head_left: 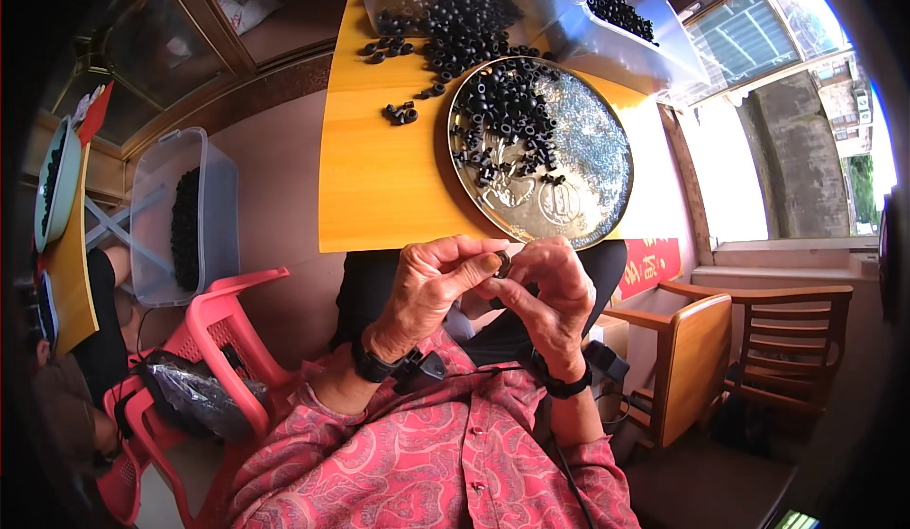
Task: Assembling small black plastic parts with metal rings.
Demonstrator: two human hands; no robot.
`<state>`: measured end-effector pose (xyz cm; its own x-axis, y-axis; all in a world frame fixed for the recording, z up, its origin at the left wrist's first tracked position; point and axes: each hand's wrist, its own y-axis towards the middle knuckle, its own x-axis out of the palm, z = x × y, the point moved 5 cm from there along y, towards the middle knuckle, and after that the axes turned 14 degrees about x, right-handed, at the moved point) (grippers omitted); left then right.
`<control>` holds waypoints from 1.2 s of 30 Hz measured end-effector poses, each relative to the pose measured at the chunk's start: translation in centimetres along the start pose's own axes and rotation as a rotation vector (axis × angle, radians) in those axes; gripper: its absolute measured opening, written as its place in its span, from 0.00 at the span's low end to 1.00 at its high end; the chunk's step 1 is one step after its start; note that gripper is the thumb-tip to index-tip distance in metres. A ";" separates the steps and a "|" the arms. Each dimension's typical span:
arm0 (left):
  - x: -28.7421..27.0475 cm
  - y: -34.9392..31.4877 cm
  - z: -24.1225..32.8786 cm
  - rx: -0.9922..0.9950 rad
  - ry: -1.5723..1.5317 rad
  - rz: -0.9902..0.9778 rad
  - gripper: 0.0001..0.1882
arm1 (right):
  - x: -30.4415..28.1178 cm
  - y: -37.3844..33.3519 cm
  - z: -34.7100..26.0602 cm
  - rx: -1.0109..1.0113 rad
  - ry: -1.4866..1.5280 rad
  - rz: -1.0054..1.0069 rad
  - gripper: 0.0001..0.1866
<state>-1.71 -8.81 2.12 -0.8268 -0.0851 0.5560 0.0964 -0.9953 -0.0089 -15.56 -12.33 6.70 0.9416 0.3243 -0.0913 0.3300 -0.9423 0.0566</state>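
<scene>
Just over the table's near edge, my left hand (431,278) and my right hand (550,287) meet with their fingertips pinched together. Between them is a small dark ring-shaped part (502,263), mostly covered by the fingers. Both hands are closed on it. Beyond them stands a round shiny metal tray (492,199) on the yellow table (379,183). Its left half holds a heap of small black ring-like parts (512,102), its right half many tiny glittering pieces (592,131). Loose black parts (401,113) lie left of the tray.
Transparent plastic bins (668,69) with more black parts stand at the table's far side. To the left are a red plastic chair (213,320), a transparent tub (223,207) and another person's leg (95,306). A wooden chair (701,368) stands right, below a bright window (744,31).
</scene>
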 end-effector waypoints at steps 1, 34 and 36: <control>-0.1 0.0 0.0 0.010 -0.014 0.039 0.10 | -0.1 0.0 -0.1 -0.017 -0.007 0.025 0.12; -1.0 -0.1 1.1 0.211 0.169 0.018 0.10 | 0.4 -0.2 -1.5 -0.119 -0.171 0.015 0.10; -1.1 -0.1 0.9 0.210 0.162 0.017 0.10 | 0.3 0.0 -1.6 -0.128 -0.195 0.003 0.10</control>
<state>-0.30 -8.54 2.30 -0.9002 -0.1247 0.4172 0.2099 -0.9638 0.1647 -15.20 -12.08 8.26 0.9156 0.2878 -0.2808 0.3451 -0.9209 0.1812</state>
